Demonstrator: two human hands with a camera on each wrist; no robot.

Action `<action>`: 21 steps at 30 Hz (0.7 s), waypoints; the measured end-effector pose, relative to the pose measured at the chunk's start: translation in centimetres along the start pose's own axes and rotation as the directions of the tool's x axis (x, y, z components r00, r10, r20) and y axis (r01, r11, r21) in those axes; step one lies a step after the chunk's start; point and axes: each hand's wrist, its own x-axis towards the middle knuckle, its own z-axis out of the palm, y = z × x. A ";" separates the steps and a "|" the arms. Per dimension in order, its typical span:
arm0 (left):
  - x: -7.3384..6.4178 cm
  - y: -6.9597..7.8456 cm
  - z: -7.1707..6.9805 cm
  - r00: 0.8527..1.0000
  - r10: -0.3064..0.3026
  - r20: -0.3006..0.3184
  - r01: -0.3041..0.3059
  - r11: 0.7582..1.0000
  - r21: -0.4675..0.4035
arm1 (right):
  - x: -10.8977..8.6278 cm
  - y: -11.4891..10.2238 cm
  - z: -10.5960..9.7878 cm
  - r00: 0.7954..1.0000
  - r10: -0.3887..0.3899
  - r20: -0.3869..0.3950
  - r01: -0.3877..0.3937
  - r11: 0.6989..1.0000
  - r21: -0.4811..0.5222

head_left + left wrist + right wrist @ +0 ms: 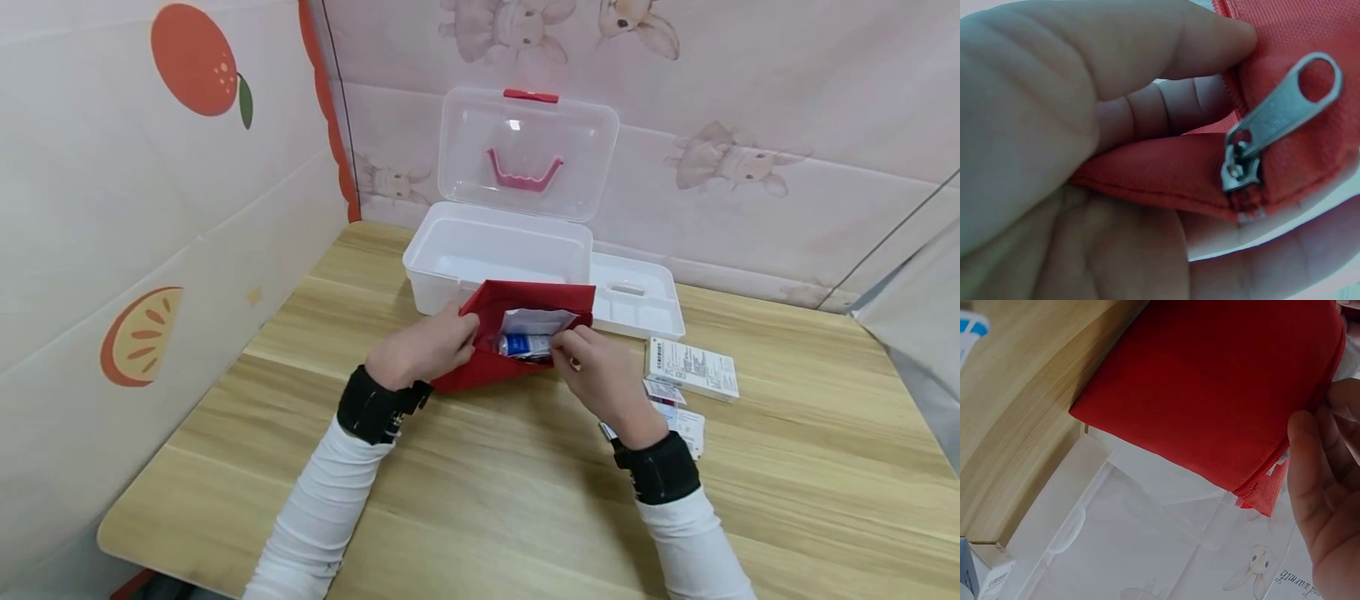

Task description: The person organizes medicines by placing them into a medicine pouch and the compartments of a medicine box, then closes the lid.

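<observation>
A red zippered pouch (525,296) is held up over the table with its mouth open. A white packet (537,322) and a blue-and-white tube (522,345) show inside. My left hand (429,343) grips the pouch's left end, its thumb by the metal zipper pull (1285,112) in the left wrist view. At the right side of the mouth, my right hand (600,371) pinches the pouch's zippered edge with bent fingers. In the right wrist view those fingertips (1304,428) lie along the zipper, and part of the grip is hidden.
Behind the pouch stands a clear plastic box (431,250) with its lid (480,125) raised. A white compartment tray (660,292) lies to its right. Nearer on the right are a white medicine box (697,368) and several small packets (690,427). A fabric wall (750,225) borders the table.
</observation>
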 end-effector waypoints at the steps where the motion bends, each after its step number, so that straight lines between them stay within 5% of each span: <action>1: 0.0 0.0 0.0 1.000 0.000 0.003 0.000 1.000 0.003 | 0.0 0.0 0.0 1.000 -0.001 0.003 0.001 1.000 -0.008; 21: 0.1 0.1 0.0 1.000 -0.005 0.014 0.005 1.000 0.025 | 0.0 0.0 0.4 1.000 0.009 0.026 -0.009 1.000 -0.011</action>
